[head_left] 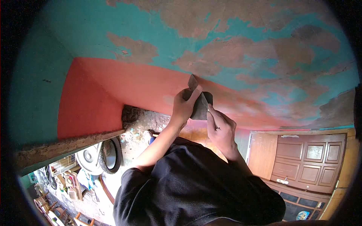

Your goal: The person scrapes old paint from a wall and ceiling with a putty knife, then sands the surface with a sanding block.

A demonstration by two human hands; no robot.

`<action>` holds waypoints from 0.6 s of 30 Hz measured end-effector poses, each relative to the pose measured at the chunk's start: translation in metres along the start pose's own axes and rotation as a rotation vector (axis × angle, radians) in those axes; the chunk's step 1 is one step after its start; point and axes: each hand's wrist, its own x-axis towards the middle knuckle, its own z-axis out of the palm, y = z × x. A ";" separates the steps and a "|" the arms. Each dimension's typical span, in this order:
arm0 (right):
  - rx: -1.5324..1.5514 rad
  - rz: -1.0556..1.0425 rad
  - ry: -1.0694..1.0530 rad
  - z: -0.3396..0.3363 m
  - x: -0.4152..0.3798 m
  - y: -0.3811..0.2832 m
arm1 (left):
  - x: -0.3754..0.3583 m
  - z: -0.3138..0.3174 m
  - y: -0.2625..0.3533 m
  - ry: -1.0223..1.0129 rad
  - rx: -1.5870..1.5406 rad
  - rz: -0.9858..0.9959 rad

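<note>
In front of the wall, both my hands are on a thin, dark grey sheet [200, 110] that looks bent or folded; its exact kind I cannot make out. My left hand [184, 104] is closed on it, thumb laid across the upper part, and a pointed corner sticks up above the fingers. From the other side, my right hand [221, 128] pinches the sheet's edge near a light spot, with the other fingers curled. Behind the hands rises a painted wall, its lower band red [147, 81] and its upper part teal [132, 22] with rough brown patches.
At lower left a tyred wheel [110, 156] stands by a pale round object [89, 156]. Wooden chairs [47, 209] and clutter lie beyond. A wooden beam [71, 145] edges the left wall. A brown panelled door [309, 162] is at right.
</note>
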 end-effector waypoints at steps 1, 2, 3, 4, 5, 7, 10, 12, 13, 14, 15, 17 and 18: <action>-0.028 -0.041 0.023 -0.001 0.000 0.001 | 0.000 0.002 -0.001 0.019 -0.008 -0.002; -0.026 -0.042 0.023 0.000 0.002 0.000 | 0.000 0.003 -0.002 0.038 -0.014 -0.006; -0.013 -0.004 0.008 0.000 0.003 -0.001 | 0.001 0.002 -0.003 0.037 -0.012 -0.010; 0.000 0.033 -0.009 0.000 0.004 -0.001 | 0.005 0.001 -0.003 0.042 0.001 0.023; -0.001 0.036 -0.014 0.000 0.003 0.000 | 0.005 0.001 -0.005 0.049 0.014 0.054; 0.008 0.030 0.002 0.001 0.001 -0.001 | 0.000 0.002 -0.007 0.044 0.002 0.034; -0.005 -0.013 0.026 0.001 0.004 0.001 | 0.003 0.001 -0.003 0.063 0.005 0.065; 0.013 0.028 0.024 0.003 0.008 -0.003 | 0.002 0.002 -0.004 0.083 0.020 0.090; 0.032 0.064 0.023 0.003 0.009 -0.005 | 0.001 0.003 -0.003 0.090 -0.009 0.086; 0.032 0.068 0.025 0.002 0.004 -0.004 | 0.000 0.004 -0.002 0.095 -0.036 0.087; 0.020 0.058 0.044 0.002 0.000 -0.004 | 0.000 0.005 -0.001 0.092 -0.033 0.089; 0.008 0.038 0.061 0.001 0.003 -0.003 | -0.003 0.007 0.000 0.076 0.034 0.023; 0.010 0.070 0.031 0.000 0.010 -0.006 | -0.001 0.006 0.000 0.075 0.035 0.021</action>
